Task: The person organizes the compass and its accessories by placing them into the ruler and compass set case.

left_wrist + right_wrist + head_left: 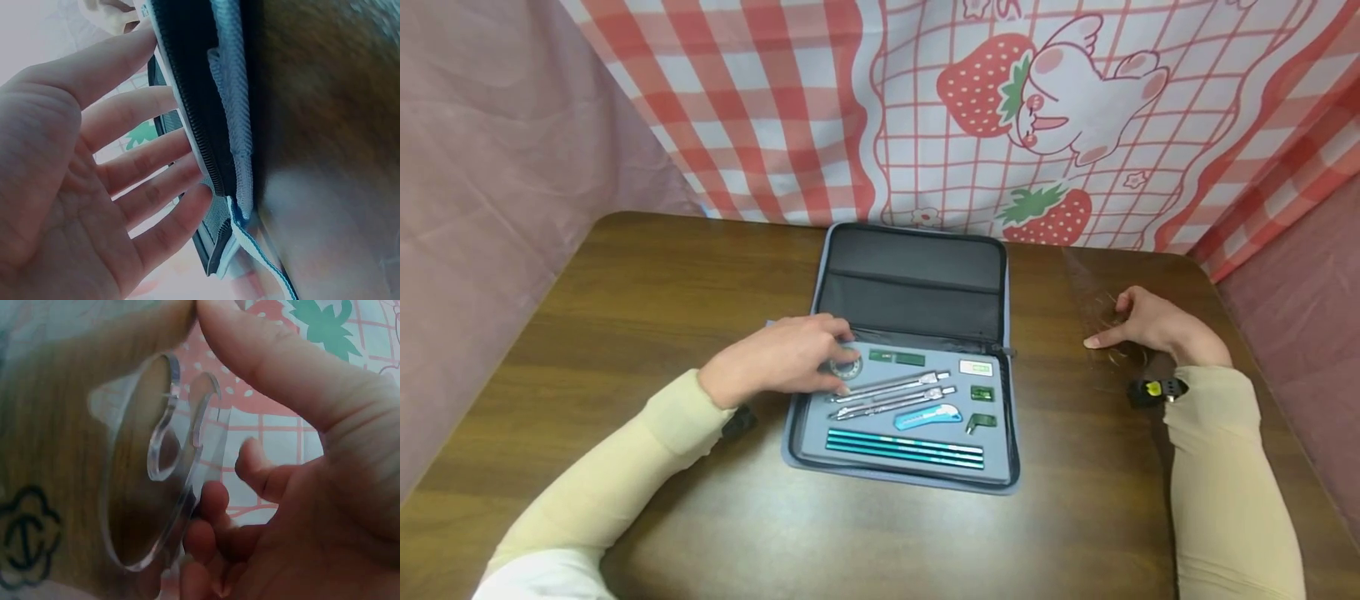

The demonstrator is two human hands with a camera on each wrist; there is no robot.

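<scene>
An unzipped drawing-set case (793, 433) lies spread on the table with a grey insert of tools. My left hand (786, 354) reaches over its left side, fingers nearly straight and touching the insert's edge in the left wrist view. Beside the fingertips are a round marked disc (848, 369) and two silver compasses (895, 385). At the right, my right hand (1157, 325) pinches a clear plastic drawing template (69, 456) with curved cut-outs, thumb at its edge and other fingers curled behind. The template's outline is hard to see in the head view.
The insert also carries a blue cutter (928, 417), several teal pencils (904, 447), a white eraser (976, 367), and a green sharpener (982, 393). The case's dark lid (913, 279) leans back near the strawberry-print cloth (925, 167) behind the wooden table (700, 517).
</scene>
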